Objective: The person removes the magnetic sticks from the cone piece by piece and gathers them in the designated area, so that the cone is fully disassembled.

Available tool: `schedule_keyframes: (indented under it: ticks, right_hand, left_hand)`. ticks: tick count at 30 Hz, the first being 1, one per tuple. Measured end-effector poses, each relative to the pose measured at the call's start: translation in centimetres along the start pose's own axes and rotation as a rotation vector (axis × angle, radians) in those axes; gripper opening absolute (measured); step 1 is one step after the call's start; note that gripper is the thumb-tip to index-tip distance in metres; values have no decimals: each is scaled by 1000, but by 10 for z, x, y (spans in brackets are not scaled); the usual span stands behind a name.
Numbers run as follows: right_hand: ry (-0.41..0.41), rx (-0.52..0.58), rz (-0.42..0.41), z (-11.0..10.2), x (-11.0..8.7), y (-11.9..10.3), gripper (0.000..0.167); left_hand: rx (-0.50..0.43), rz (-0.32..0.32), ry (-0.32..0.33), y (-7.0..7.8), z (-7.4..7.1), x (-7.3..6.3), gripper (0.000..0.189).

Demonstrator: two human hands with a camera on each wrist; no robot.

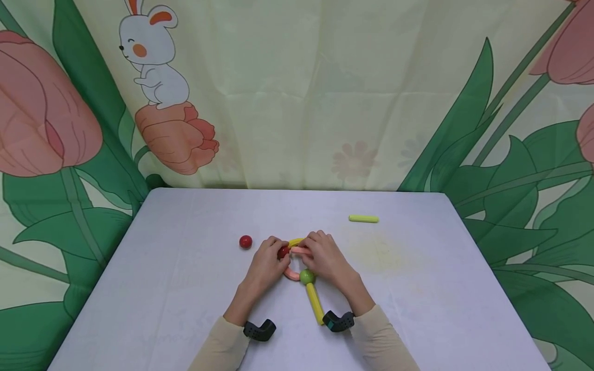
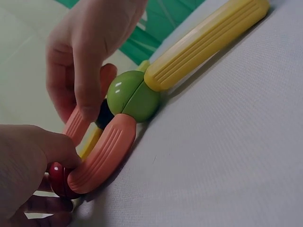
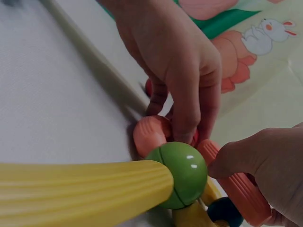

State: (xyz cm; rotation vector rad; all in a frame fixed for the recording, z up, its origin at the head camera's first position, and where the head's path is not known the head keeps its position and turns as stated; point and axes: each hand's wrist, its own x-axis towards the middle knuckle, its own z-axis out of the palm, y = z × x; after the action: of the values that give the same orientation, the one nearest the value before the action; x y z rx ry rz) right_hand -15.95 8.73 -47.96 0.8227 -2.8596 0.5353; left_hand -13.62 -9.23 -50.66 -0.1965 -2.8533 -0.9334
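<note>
My left hand grips a red ball between thumb and fingers. A curved pink rod runs from that ball to a green ball. Out of the green ball, a straight yellow rod extends toward my body. My right hand pinches a second pink rod, its end pointing at the red ball. Behind the hands curves a yellow piece. A dark blue ball sits beside the green one, mostly covered by my right hand in the head view.
A loose red ball lies left of the hands on the white-covered table. Farther back on the right is a short yellow-green rod. A printed curtain hangs behind the table's far edge.
</note>
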Motion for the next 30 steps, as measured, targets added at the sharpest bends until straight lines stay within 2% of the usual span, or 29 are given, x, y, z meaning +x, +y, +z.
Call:
schedule_keyframes:
  ticks: [7, 15, 22, 30]
  right_hand:
    - [30, 44, 24, -6, 1, 6, 21]
    - [72, 5, 81, -15, 0, 18, 26]
    - [84, 3, 129, -23, -4, 41, 26]
    - [73, -52, 161, -23, -6, 71, 25]
  left_hand:
    - [1, -15, -12, 1, -2, 0, 33]
    - [-19, -46, -37, 1, -1, 1, 34]
    - [-19, -50, -47, 1, -1, 2, 34]
    - [-22, -62, -50, 1, -1, 2, 34]
